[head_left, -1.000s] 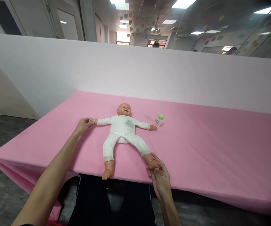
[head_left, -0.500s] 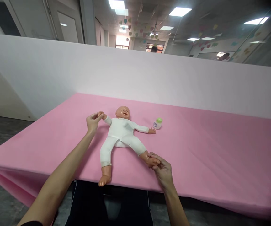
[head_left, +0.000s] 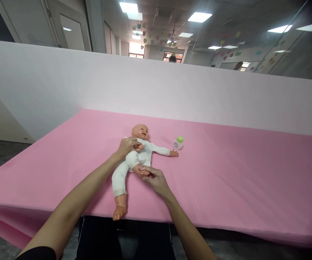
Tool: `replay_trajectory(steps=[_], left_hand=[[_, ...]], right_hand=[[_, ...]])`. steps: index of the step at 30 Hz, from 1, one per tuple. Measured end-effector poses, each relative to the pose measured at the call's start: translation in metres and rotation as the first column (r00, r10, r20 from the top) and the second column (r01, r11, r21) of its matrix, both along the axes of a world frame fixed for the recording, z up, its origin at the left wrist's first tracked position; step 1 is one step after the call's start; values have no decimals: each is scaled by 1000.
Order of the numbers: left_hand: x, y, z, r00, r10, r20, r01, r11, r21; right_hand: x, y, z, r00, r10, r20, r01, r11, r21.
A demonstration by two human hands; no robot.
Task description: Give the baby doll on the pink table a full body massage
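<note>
A baby doll point(head_left: 145, 156) in a white cloth suit lies on its back on the pink-covered table point(head_left: 212, 180). Its head points to the back. My left hand point(head_left: 127, 147) is closed around the doll's hand on the left side and holds it over the chest. My right hand point(head_left: 156, 179) grips the doll's foot on the right side, with that leg bent up across the belly. The doll's other arm stretches out to the right, and its other leg lies straight toward the front edge.
A small clear jar with a green lid point(head_left: 178, 143) stands beyond the doll's outstretched hand. Behind the table runs a white partition point(head_left: 185, 92), with glass above it. The cloth hangs over the table's front edge.
My left hand has brought the doll's arm inward from the side onto its chest. My right hand has moved the doll's foot up and left, folding the leg across the body.
</note>
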State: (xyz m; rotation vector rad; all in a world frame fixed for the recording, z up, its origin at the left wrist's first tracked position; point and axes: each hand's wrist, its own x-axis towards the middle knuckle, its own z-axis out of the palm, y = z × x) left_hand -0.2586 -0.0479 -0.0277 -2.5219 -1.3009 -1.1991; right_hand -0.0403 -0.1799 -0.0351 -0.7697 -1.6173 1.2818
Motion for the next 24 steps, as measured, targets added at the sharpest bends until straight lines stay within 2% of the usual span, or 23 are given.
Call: replay_trajectory(steps=[4,8,11,13,16,19,22,24], left_hand=[[-1,4,-4,1000,-11,1,11,1000,-20],[2,0,-3,998,-19,68,19,1000,-3],[-2,-9,1,980,8,201,-4,1000,-17],[-9,-18,5,931,50,361,-34,998,-52],[-24,-33,7,778,143,611,-84,989,-125],[-42,-45,4,568,276,775,-166,961,-221],[-59,-51,-6,306,397,865,-188,916,-354],[-69,-52,-14,183,462,868,-168,884,-435]], right_hand=[[-4,-1,-7,1000,-20,8,20,999,-33],[-2,-3,-5,995,-81,-50,80,996,-29],[13,-10,-1,975,-192,-114,190,981,-30],[31,-18,0,957,-258,-130,257,966,-25],[64,-37,-5,943,-323,-81,322,947,-21],[87,-61,-20,929,-370,-2,369,928,-41],[95,-81,-39,918,-393,56,397,914,-86],[94,-90,-51,913,-402,64,407,907,-105]])
